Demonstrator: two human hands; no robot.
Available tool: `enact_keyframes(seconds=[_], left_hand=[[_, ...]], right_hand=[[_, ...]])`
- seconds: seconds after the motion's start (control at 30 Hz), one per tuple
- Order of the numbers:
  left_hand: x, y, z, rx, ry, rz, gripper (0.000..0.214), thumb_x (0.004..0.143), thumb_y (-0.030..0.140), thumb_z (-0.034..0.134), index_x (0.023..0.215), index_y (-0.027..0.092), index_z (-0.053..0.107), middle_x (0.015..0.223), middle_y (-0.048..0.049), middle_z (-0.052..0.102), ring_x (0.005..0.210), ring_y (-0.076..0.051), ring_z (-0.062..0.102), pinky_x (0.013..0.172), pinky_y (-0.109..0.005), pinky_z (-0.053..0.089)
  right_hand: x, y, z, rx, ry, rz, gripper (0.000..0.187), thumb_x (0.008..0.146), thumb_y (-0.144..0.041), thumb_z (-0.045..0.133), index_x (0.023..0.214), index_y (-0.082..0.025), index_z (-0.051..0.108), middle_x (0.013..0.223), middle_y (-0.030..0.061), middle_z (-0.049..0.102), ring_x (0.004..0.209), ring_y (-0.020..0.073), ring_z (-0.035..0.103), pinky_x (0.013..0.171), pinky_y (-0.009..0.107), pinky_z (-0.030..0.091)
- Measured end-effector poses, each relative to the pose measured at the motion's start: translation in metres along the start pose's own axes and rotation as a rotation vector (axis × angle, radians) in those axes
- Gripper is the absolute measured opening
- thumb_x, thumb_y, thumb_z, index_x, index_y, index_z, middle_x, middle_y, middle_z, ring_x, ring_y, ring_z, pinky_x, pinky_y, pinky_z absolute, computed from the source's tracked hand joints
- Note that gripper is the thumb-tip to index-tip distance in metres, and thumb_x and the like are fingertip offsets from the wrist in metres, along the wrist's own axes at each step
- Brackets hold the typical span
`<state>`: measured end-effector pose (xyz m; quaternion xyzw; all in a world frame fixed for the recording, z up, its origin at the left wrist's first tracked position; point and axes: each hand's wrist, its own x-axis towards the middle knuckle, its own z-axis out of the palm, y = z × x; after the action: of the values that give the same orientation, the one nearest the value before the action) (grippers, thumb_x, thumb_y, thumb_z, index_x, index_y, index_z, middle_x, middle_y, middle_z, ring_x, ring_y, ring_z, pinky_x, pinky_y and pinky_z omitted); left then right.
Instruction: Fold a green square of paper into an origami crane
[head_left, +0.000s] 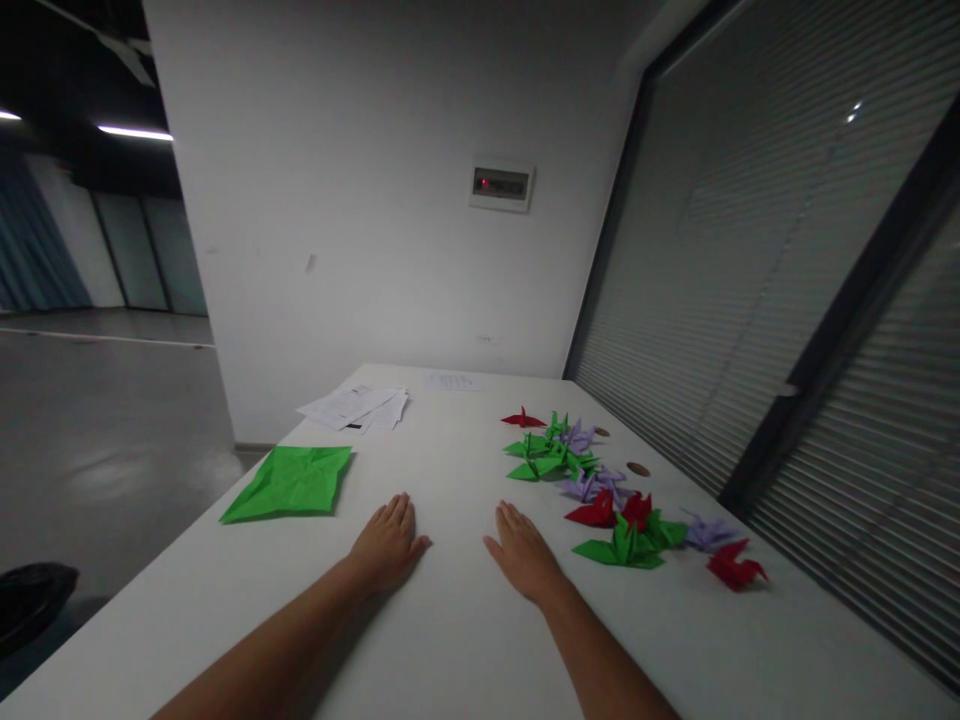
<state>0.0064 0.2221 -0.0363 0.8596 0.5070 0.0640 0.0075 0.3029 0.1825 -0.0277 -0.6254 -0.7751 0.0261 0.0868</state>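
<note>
Head view: left hand [385, 542] flat, empty, near green paper [292, 482]; right hand [526, 554] likewise, near folded cranes [626, 545]

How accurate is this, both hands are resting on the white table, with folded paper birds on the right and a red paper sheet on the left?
Not quite: the head view shows that the paper sheet on the left is green, not red. The rest stands.

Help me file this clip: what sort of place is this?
Probably an office or similar workspace: grey slatted window blinds, a white rectangular wall panel, and white printed paper sheets.
</note>
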Motion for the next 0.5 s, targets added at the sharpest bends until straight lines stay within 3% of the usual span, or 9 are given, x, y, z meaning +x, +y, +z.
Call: enact_keyframes(seconds=[0.5], left_hand=[[-0.0006,0.0005,-0.002,-0.034,-0.003,-0.02,0.074,0.106,0.054,0.035,0.154,-0.002,0.042,0.165,-0.0309,0.031,0.156,-0.041,0.029,0.125,-0.054,0.029]], right_hand=[[0.0032,0.0017,0.004,-0.044,-0.018,-0.009,0.074,0.107,-0.05,0.033,0.158,0.004,0.039,0.166,0.0254,0.034,0.157,0.0324,0.03,0.13,0.043,0.021]])
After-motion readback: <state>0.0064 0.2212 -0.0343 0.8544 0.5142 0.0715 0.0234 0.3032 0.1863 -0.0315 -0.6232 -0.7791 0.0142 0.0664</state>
